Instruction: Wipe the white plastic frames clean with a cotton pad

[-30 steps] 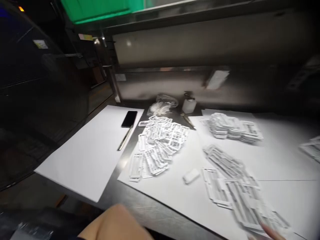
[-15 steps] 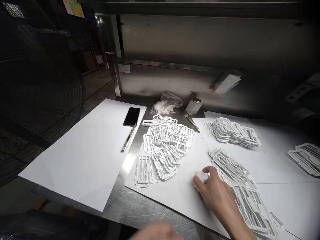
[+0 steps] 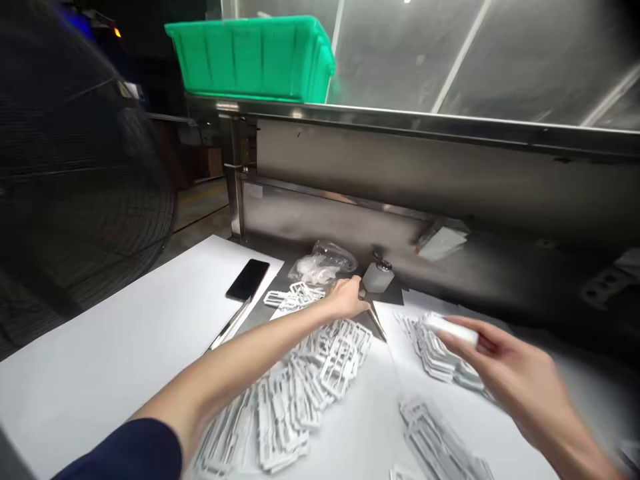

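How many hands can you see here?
2: the left hand reaching beside the bottle, and the right hand holding a small white block.

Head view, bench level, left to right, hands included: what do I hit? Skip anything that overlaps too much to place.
Black phone → left hand → bottle with metal cap → white block, held in the fingers of the right hand.
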Motion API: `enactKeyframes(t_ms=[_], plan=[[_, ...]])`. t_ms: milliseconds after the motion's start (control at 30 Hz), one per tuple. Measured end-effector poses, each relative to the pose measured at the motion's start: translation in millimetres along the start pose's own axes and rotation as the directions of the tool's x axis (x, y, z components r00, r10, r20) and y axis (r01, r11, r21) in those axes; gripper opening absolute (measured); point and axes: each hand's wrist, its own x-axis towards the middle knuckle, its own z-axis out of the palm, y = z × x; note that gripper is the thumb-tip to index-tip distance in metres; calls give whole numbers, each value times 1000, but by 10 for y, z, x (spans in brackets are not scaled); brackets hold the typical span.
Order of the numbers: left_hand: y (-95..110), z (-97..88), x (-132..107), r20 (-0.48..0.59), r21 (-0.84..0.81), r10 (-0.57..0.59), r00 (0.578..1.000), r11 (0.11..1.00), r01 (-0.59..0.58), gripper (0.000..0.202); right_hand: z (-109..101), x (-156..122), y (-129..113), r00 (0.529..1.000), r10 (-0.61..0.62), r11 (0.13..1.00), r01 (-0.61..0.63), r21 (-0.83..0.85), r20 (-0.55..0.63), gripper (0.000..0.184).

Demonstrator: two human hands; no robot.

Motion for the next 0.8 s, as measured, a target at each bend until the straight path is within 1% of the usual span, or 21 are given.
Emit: enactKeyframes(t_ms=[67,100,133,200,267,367,500,633,800], plan=[[21,148,538,-58,-1,-54,997,999,54,75,162,601,-126,999,-49,992,48,-117,-5,29],[23,244,759,-77,-5,-64,995,998,64,80,267,875,-176,998,-69,984,68,-167,0,21],[18,346,948,-93,-13,-68,993,998,67,84,379,1121,-215,996,-90,972,89,-216,5,17],[-10,541,1239,-126,-40,-71,989,997,66,85,591,1510,-256,988,-143,947,154,-283,60,15],[-57,683,1432,-154,-74,-65,986,996,54,79,743,1758,-259,975,-183,919,216,-331,126,15],[-139,768,1591,-160,-118,-37,986,993,18,70,816,1941,-228,954,-200,880,275,-388,224,13],[-219,764,1679,-131,-147,-18,991,989,-1,68,741,2049,-212,925,-187,848,322,-421,331,10],[-242,763,1733,-110,-142,-39,993,990,23,65,689,2079,-270,891,-201,832,375,-409,407,13],[-219,725,1745,-111,-119,-37,993,993,23,57,683,2049,-355,862,-215,799,425,-425,458,11]])
